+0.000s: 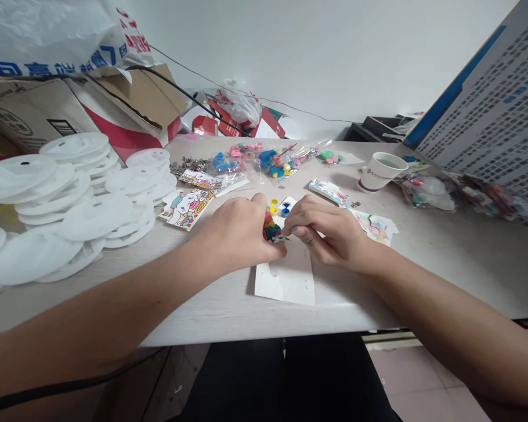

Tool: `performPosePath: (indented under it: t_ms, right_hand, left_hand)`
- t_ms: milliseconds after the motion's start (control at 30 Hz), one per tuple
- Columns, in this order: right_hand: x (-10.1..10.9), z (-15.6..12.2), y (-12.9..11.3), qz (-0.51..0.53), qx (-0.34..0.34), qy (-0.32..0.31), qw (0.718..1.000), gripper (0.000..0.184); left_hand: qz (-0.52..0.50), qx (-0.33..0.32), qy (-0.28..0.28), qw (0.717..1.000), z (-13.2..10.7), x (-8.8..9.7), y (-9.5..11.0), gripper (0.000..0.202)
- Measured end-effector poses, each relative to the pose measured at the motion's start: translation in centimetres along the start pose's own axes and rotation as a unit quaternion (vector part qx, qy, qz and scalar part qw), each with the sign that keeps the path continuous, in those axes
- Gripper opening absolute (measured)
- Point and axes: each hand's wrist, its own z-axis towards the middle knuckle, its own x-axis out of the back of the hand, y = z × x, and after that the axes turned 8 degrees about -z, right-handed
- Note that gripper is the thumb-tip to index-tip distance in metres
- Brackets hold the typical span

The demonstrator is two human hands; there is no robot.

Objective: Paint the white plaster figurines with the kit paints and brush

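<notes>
My left hand (pixel 237 231) and my right hand (pixel 330 231) meet over a white card (pixel 288 275) lying on the table (pixel 444 264). Both hands are closed in a pinch on a small colourful hair clip (pixel 271 230) held between them, with red, yellow and blue parts showing. Just behind the clip, small yellow (pixel 273 205) and blue (pixel 285 209) pieces sit on the card's far end.
Stacks of white plastic discs (pixel 70 205) fill the left side. Cartoon-printed cards (pixel 187 206) lie behind my left hand. Clear bags of colourful pieces (pixel 268 159) sit at the back, a paper cup (pixel 381 171) at the right, cardboard boxes (pixel 35 111) far left.
</notes>
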Motion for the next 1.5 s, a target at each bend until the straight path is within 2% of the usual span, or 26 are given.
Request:
performPosePath:
  t_ms: [267,467,600,833,1367,1500]
  right_hand:
    - [-0.2,0.0,0.0,-0.026,0.007,0.002,1.0,0.012]
    - [-0.2,-0.1,-0.1,-0.039,0.008,-0.049,0.998,0.014]
    - [-0.1,0.0,-0.2,-0.044,0.019,-0.038,0.998,0.014]
    - [-0.4,-0.1,-0.1,-0.046,0.02,-0.044,0.998,0.014]
    - [0.0,0.1,-0.5,-0.036,0.026,-0.094,0.995,0.016]
    - [0.1,0.1,-0.6,-0.035,0.034,-0.084,0.995,0.017]
  left_hand:
    - [0.006,-0.02,-0.004,1.0,-0.1,0.2,0.4,0.043]
    - [0.031,-0.029,-0.004,0.999,-0.3,0.4,0.9,0.042]
    - [0.032,-0.04,-0.006,0.999,-0.2,0.4,0.9,0.041]
    - [0.039,-0.015,-0.021,0.999,-0.2,0.6,1.2,0.042]
    - [0.045,-0.039,-0.021,0.998,0.0,0.5,0.9,0.044]
    - [0.042,-0.045,-0.013,0.998,0.0,0.4,0.7,0.044]
